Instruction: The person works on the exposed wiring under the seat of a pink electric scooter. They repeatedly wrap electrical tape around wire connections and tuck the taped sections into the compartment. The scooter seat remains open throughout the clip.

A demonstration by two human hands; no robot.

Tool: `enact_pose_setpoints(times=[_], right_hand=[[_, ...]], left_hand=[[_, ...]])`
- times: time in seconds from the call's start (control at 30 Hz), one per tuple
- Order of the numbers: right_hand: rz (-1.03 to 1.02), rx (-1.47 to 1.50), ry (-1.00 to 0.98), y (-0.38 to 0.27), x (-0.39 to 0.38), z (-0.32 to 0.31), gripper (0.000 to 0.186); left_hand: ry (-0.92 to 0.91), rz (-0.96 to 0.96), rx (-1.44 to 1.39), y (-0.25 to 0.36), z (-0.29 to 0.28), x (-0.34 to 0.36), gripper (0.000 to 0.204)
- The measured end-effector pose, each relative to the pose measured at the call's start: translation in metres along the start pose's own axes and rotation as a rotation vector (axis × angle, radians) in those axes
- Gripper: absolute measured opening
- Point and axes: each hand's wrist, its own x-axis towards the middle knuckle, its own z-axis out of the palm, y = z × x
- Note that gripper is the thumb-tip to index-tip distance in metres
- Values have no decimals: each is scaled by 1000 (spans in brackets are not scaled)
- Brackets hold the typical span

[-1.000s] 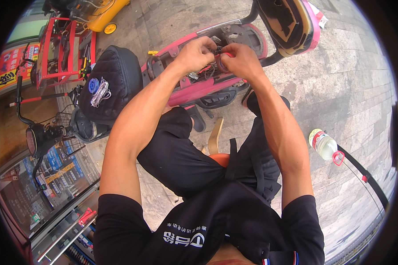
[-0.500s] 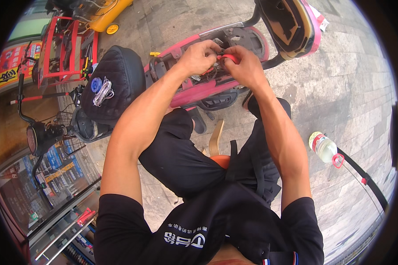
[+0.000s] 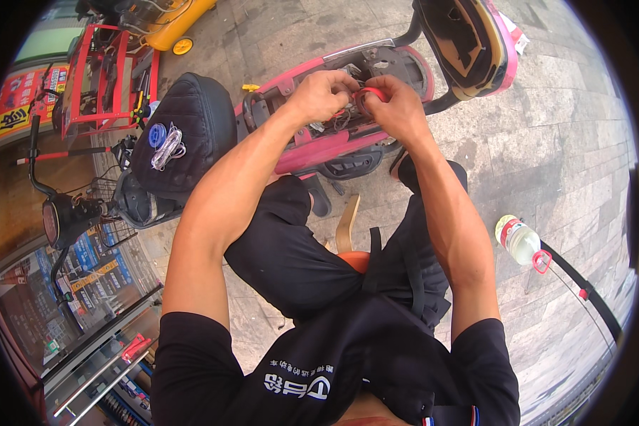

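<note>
The work in hand seems to be close, two-handed handling of wiring inside the opened body of the pink scooter [image 3: 326, 154], with what looks like a roll of red tape [image 3: 374, 90] up against the wires [image 3: 339, 121]; as a judgement, the next move calls for a steady hold on both sides and for the roll to stay clear of loose strands. The roll is over the middle of the scooter's open bay, between the two hands. The right hand [image 3: 399, 110] has its grip closed, thumb and fingers clamped on the roll. The left hand [image 3: 323, 96], just beside it over the same bay, has its fingers curled and finger and thumb drawn near each other; its fingertips are too small and hidden to tell whether they meet or pinch a wire. To the left of the scooter stands a black padded seat [image 3: 204, 131], with a blue spool [image 3: 157, 135] and a silvery bundle [image 3: 168, 150] lying on it. Farther beyond the seat from the scooter is a red rack [image 3: 96, 115], and well apart on the scooter's near right side, a bottle [image 3: 522, 243] lies on the paving [image 3: 539, 163].
</note>
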Motion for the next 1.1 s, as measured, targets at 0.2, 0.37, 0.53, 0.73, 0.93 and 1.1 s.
enact_pose_setpoints(times=[0.2,0.37,0.53,0.73,0.93,1.1], right_hand=[[23,178,-1,10,6,4,33],[112,270,-35,9,7,-1,30],[122,378,-80,4,6,-5,28],[174,428,-119,6,9,-7,28],[163,329,-260,4,11,-18,24],[126,282,-186,6,9,-11,27]], left_hand=[[23,5,32,3,0,-2,29],[56,26,97,5,3,-3,30],[124,56,163,10,7,-4,24],[227,143,375,20,11,-7,19],[306,167,417,22,18,-9,16],[235,123,128,10,13,-5,18]])
